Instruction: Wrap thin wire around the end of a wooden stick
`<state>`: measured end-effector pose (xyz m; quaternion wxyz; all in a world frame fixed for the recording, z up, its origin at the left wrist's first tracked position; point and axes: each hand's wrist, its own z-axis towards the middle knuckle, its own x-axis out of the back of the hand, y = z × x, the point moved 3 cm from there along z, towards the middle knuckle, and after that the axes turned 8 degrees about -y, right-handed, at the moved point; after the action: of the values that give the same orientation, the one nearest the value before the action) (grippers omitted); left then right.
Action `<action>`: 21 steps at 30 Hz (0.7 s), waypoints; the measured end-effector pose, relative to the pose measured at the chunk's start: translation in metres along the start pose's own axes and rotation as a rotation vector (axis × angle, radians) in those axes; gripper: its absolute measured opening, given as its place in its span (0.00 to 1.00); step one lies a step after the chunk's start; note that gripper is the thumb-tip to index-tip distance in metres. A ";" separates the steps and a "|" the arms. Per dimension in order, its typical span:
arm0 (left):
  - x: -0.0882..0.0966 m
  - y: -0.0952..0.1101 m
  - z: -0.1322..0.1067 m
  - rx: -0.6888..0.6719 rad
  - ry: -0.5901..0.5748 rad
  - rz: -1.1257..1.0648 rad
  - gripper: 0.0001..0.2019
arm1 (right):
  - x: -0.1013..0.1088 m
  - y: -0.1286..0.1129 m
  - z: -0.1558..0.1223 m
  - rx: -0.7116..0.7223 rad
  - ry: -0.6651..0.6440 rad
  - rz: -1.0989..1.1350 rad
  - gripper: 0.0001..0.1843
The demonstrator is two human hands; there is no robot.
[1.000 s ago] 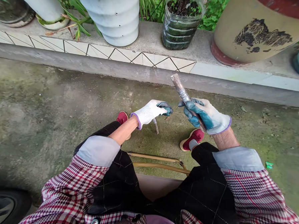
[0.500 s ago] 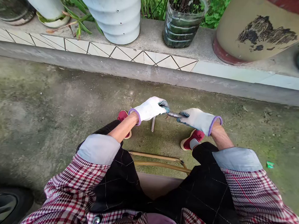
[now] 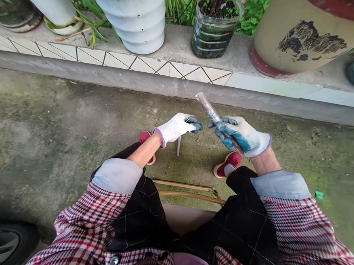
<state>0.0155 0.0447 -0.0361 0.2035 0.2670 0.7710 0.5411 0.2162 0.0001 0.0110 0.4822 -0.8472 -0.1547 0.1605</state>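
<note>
My right hand (image 3: 239,135), in a white glove with blue-green coated fingers, is closed around a silvery metal rod (image 3: 208,106). The rod tilts up to the left, its far end free and its middle looking ribbed. To the left of it, my gloved left hand (image 3: 181,127) has its fingers curled, apart from that rod; whatever they may hold is hidden. A second thin grey rod (image 3: 178,146) shows just below my left hand. Whether it lies on the ground or is held there, I cannot tell.
Ahead runs a low tiled ledge (image 3: 180,71) with a white ribbed pot (image 3: 138,19), a cut plastic bottle planter (image 3: 213,35) and a large tan pot (image 3: 300,40). A yellowish metal frame (image 3: 188,194) sits between my legs. A wheel (image 3: 5,242) stands at lower left.
My left hand has let go of the rod that both hands were at. My right hand has turned and raised it, so its free end points up and left.
</note>
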 end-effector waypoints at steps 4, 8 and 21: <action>0.006 -0.001 0.001 0.001 0.011 0.008 0.04 | 0.000 0.012 -0.003 -0.155 -0.252 -0.148 0.28; 0.007 0.003 0.000 -0.037 -0.083 0.157 0.04 | 0.001 0.029 0.005 -0.238 -0.410 -0.420 0.18; 0.008 0.002 -0.002 -0.085 -0.024 0.395 0.08 | 0.006 0.029 0.026 -0.322 -0.072 -1.002 0.12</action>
<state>0.0085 0.0491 -0.0336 0.1135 0.4107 0.6776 0.5994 0.2136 0.0089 -0.0273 0.3578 -0.7268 -0.5798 -0.0865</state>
